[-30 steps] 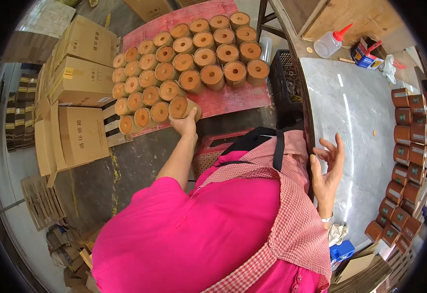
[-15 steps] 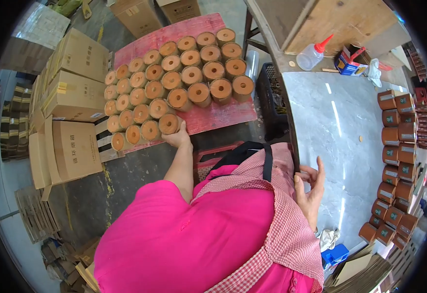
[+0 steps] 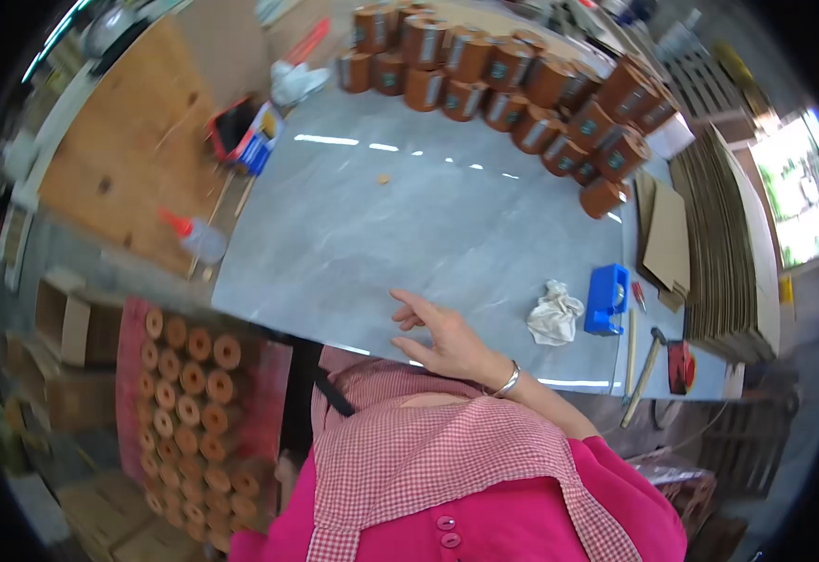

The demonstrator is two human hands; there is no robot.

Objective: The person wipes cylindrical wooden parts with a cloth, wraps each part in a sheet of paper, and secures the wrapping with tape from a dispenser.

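My right hand (image 3: 442,337) hovers at the front edge of the grey table (image 3: 335,244), fingers spread and nothing in them. A silver bracelet circles its wrist. At the lower left, beside my apron, a blurred bit of my left hand (image 3: 285,473) shows next to the cylinders; its fingers cannot be made out. Rows of brown cylinders with center holes (image 3: 189,409) stand on a red board (image 3: 131,375) there. Nearest my right hand on the tabletop is a crumpled white cloth (image 3: 556,314), with a blue tape dispenser (image 3: 607,300) beyond it.
Labelled brown cylinders (image 3: 470,56) are stacked along the table's far edge. A hammer (image 3: 644,375) and flattened cardboard (image 3: 723,248) lie at the right. On the left are a red-tipped bottle (image 3: 201,239), a blue box (image 3: 258,136) and a wooden panel (image 3: 133,140).
My view has swung right, from the board of cylinders to the table. My left hand was gripping a cylinder at the board's corner; now it is mostly out of sight. My right hand stays open.
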